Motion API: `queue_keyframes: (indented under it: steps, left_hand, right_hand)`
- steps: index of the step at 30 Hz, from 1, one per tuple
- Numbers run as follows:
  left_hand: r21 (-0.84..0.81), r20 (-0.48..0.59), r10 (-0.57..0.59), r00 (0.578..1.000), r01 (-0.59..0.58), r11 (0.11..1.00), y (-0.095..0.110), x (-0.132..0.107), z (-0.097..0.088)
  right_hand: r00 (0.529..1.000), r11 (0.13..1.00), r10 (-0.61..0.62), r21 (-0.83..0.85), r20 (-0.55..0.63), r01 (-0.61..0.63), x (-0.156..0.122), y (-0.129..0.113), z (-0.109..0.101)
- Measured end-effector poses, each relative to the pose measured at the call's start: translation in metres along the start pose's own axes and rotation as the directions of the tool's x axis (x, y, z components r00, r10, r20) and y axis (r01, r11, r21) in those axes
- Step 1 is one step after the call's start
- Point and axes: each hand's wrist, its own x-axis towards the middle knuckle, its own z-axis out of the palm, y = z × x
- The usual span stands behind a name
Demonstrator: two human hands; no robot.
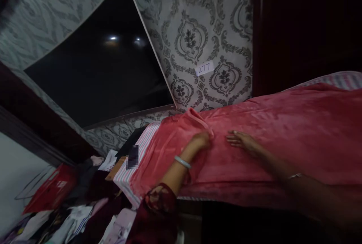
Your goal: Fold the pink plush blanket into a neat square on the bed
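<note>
A red plush blanket (240,161) lies spread along a long surface, over a striped cloth (149,134) that shows at the left end. My left hand (201,141), with a pale bangle at the wrist, is closed on a raised fold of this blanket; its fingertips are partly hidden. Just to the right, my right hand (241,141) is held over the blanket with fingers stretched out and nothing in them. Whether it touches the fabric I cannot tell.
A dark television (104,59) is on the patterned wall behind. A paper label (205,68) marked 277 is stuck beside it. Heaped clothes (76,217) and a red bag (52,189) lie at lower left. A dark panel (305,29) stands at upper right.
</note>
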Motion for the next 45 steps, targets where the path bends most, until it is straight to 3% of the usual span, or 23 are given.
queue_keyframes:
  steps: [2, 5, 9, 12, 15, 18, 21, 25, 30, 38, 42, 45]
  left_hand:
    - [0.085, 0.054, 0.026, 0.998, -0.030, 0.996, 0.024, -0.008, 0.028]
    - [0.170, 0.036, 0.031, 0.999, -0.036, 0.985, 0.036, -0.029, 0.052]
    - [0.285, -0.113, 0.046, 0.993, -0.012, 0.959, 0.025, -0.065, 0.064]
    - [0.280, -0.275, 0.061, 0.959, 0.019, 0.960, 0.006, -0.090, 0.072]
    - [0.196, -0.431, 0.050, 0.901, 0.039, 0.980, -0.012, -0.107, 0.087]
    - [0.124, -0.595, 0.059, 0.802, 0.019, 0.992, -0.020, -0.116, 0.104]
    - [0.038, -0.706, 0.082, 0.703, -0.078, 0.996, -0.017, -0.116, 0.115]
    - [0.081, -0.755, 0.164, 0.635, -0.157, 0.984, -0.004, -0.105, 0.115]
    - [0.128, -0.755, 0.239, 0.611, -0.220, 0.967, 0.018, -0.087, 0.115]
    - [0.179, -0.701, 0.332, 0.631, -0.296, 0.938, 0.044, -0.071, 0.167]
    - [0.197, -0.681, 0.344, 0.647, -0.291, 0.936, 0.043, -0.074, 0.167]
    - [0.217, -0.691, 0.364, 0.625, -0.300, 0.929, 0.041, -0.073, 0.160]
  right_hand:
    - [1.000, 1.000, -0.011, 0.029, 0.010, 0.011, -0.001, 0.004, 0.000]
    - [1.000, 1.000, 0.008, -0.003, 0.014, -0.008, 0.003, 0.002, 0.001]
    - [0.998, 0.995, 0.060, -0.080, -0.019, -0.062, 0.013, -0.010, 0.014]
    - [0.999, 0.989, 0.043, -0.140, 0.003, -0.042, 0.021, -0.017, 0.031]
    - [0.999, 0.974, 0.019, -0.224, 0.027, -0.012, 0.034, -0.017, 0.048]
    - [1.000, 0.963, -0.013, -0.270, 0.028, 0.020, 0.050, -0.013, 0.065]
    - [0.994, 0.944, -0.110, -0.310, 0.026, 0.113, 0.066, -0.009, 0.080]
    - [0.966, 0.895, -0.257, -0.375, 0.011, 0.243, 0.083, -0.011, 0.095]
    - [0.916, 0.821, -0.401, -0.453, -0.023, 0.348, 0.101, -0.025, 0.085]
    - [0.917, 0.780, -0.393, -0.554, -0.072, 0.291, 0.102, -0.002, 0.042]
    - [0.914, 0.758, -0.403, -0.572, -0.033, 0.313, 0.107, -0.004, 0.044]
    - [0.910, 0.744, -0.414, -0.584, -0.019, 0.326, 0.114, -0.012, 0.046]
